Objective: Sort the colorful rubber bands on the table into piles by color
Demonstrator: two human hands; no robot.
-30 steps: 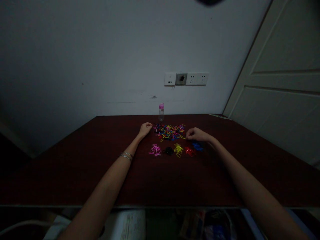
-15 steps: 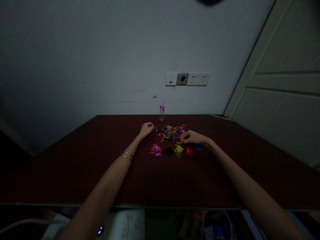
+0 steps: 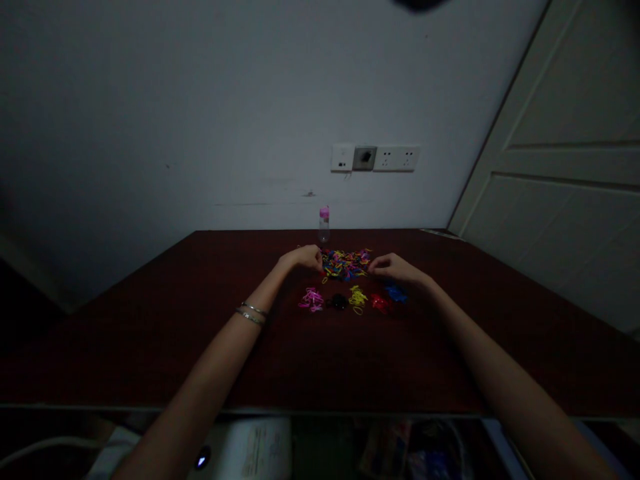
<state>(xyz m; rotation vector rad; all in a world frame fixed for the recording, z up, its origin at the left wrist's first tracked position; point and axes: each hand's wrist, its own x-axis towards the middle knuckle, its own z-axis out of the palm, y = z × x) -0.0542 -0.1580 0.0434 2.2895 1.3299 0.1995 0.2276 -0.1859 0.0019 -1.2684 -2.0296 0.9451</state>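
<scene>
A mixed heap of small coloured elastic bands [image 3: 345, 263] lies on the dark red table. At its left edge is my left hand [image 3: 307, 256], fingers pinched together and pointing down; anything between them is too small to see. My right hand [image 3: 393, 267] is at the heap's right edge, thumb and fingers closed, contents also unclear. Nearer to me are single-colour piles in a row: pink bands [image 3: 311, 299], black bands [image 3: 339, 302], yellow bands [image 3: 357, 299], red bands [image 3: 380, 303] and blue bands [image 3: 396, 293]. The blue pile lies just below my right hand.
Behind the heap a clear bottle with a pink top [image 3: 324, 224] stands near the wall. Sockets [image 3: 397, 159] are set in the wall above. The table [image 3: 320, 363] has a front edge close to me, with stored items below it. A pale door [image 3: 560, 153] is at right.
My left hand has moved right, onto the heap's left edge. My right hand has gone from above the yellow pile, up and right to the heap's right edge, uncovering the blue pile.
</scene>
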